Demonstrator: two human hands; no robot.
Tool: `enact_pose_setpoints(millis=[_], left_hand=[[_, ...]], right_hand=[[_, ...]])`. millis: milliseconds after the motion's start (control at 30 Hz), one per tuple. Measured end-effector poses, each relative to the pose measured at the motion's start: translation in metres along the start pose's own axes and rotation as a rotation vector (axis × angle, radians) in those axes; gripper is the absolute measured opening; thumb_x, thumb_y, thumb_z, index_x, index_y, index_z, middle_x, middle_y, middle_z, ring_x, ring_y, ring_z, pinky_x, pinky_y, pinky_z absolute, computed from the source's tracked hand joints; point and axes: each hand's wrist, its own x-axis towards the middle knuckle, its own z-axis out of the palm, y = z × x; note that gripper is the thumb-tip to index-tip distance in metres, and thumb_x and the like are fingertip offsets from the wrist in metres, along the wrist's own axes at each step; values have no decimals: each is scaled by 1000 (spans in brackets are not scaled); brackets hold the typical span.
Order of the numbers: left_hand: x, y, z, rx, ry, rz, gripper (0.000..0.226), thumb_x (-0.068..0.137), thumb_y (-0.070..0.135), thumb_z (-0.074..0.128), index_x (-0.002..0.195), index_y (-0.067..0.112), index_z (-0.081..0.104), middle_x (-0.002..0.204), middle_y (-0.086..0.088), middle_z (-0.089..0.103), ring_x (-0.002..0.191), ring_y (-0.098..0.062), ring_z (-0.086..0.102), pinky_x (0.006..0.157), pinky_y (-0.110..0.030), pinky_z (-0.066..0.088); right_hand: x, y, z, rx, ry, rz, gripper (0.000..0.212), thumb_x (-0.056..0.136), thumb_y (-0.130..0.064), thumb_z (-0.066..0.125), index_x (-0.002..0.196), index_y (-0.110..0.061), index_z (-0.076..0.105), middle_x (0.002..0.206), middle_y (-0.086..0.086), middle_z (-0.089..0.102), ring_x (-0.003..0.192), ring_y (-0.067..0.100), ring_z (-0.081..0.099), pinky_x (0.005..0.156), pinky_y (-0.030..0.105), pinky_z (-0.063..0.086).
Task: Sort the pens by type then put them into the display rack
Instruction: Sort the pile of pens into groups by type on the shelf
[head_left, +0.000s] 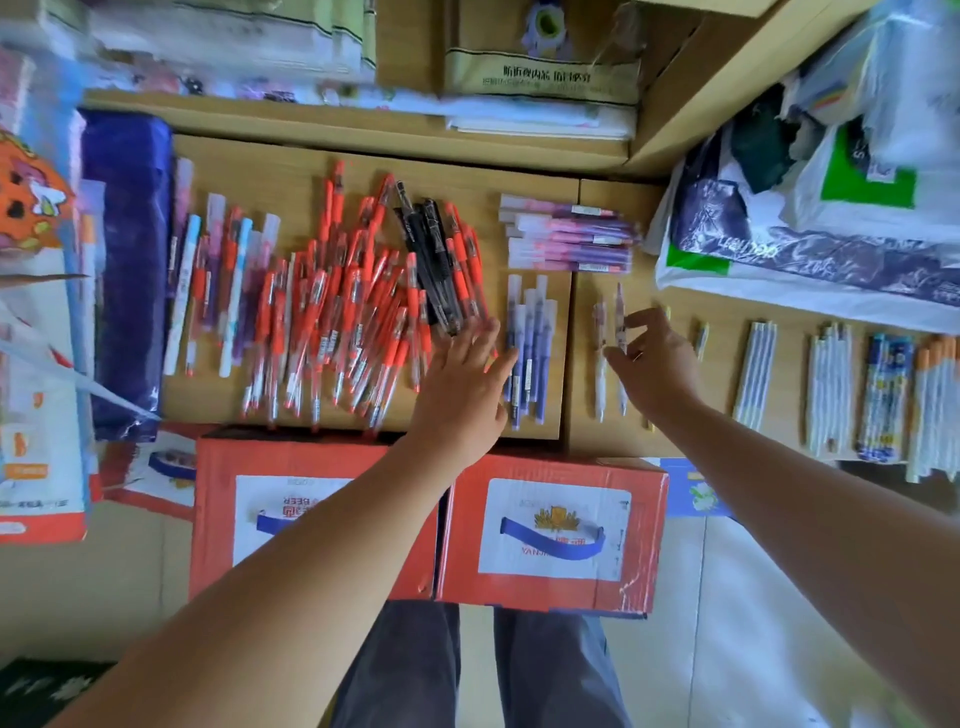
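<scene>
Right hand (655, 358) pinching pen (620, 307), long axis pointing away, left hand (462, 387) flat, released

Red boxes (647, 525), white plastic bag (810, 202)

Both your bare arms reach away from you, toward the far side. Your left arm (291, 561) runs in from the near left, and your left hand (462, 384) is flat and palm-down, its fingers (488, 332) straight, close together and pointing far. Your right arm (810, 499) comes in from the near right and angles leftward. Your right hand (657, 358) is just right of the left one, apart from it, its fingers curled, thumb and forefinger pinching a slim pale plastic pen (620, 306).
</scene>
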Motion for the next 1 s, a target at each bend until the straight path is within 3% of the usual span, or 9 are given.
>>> enact_pose_setpoints(millis=[133, 367, 467, 567, 633, 733, 833, 1000], left_hand=[[5, 6, 7, 56, -44, -24, 71, 95, 30, 47, 153, 23, 7, 160, -7, -11, 147, -27, -12, 120, -44, -4], [4, 7, 9, 32, -9, -10, 69, 95, 28, 48, 152, 19, 11, 161, -3, 3, 148, -24, -4, 120, -41, -1], [4, 9, 7, -2, 32, 7, 65, 93, 24, 51, 150, 15, 22, 159, -7, 14, 148, -27, 6, 121, -41, 4], [1, 7, 0, -73, 166, -2, 50, 84, 14, 57, 133, 10, 49, 144, -13, 41, 137, -33, 32, 114, -45, 27], [-3, 0, -7, -112, 256, -50, 37, 80, 11, 53, 117, 10, 58, 126, -12, 52, 123, -32, 45, 104, -44, 39], [-14, -21, -18, -139, 353, -167, 25, 77, 6, 61, 101, 13, 60, 105, -7, 55, 104, -28, 51, 88, -38, 46], [-31, -54, -25, -123, 419, -295, 16, 79, 10, 62, 95, 12, 59, 100, -8, 58, 100, -29, 54, 81, -38, 49], [-61, -116, -26, -103, 395, -506, 24, 79, 13, 64, 102, 14, 57, 102, -10, 58, 95, -30, 54, 79, -39, 45]], right_hand=[[5, 11, 4, 3, 7, -2, 25, 89, -29, 61, 110, -16, 55, 77, 5, 66, 77, 30, 64, 64, 33, 47], [5, 17, 10, -46, -47, -34, 21, 86, -18, 58, 107, -17, 56, 92, 10, 68, 83, 33, 63, 61, 31, 44], [4, 16, 6, -68, -35, -74, 24, 89, -22, 59, 112, -17, 55, 96, 7, 67, 83, 28, 63, 60, 31, 46], [3, 3, 1, -38, 1, -176, 27, 89, -18, 58, 116, -14, 55, 104, 8, 63, 83, 26, 61, 64, 34, 49], [1, -14, 2, 10, 2, -280, 27, 88, -10, 57, 114, -11, 58, 107, 9, 60, 82, 24, 60, 68, 35, 50], [-8, -48, 15, 109, -43, -433, 24, 85, -4, 59, 108, -11, 61, 103, 6, 57, 74, 15, 55, 68, 33, 50], [-21, -89, 34, 124, -135, -548, 25, 87, -6, 59, 110, -13, 60, 105, 1, 56, 77, 8, 53, 65, 17, 42], [-35, -150, 70, 87, -238, -653, 30, 89, -14, 57, 119, -17, 58, 118, 1, 56, 88, 18, 61, 75, 39, 53]])
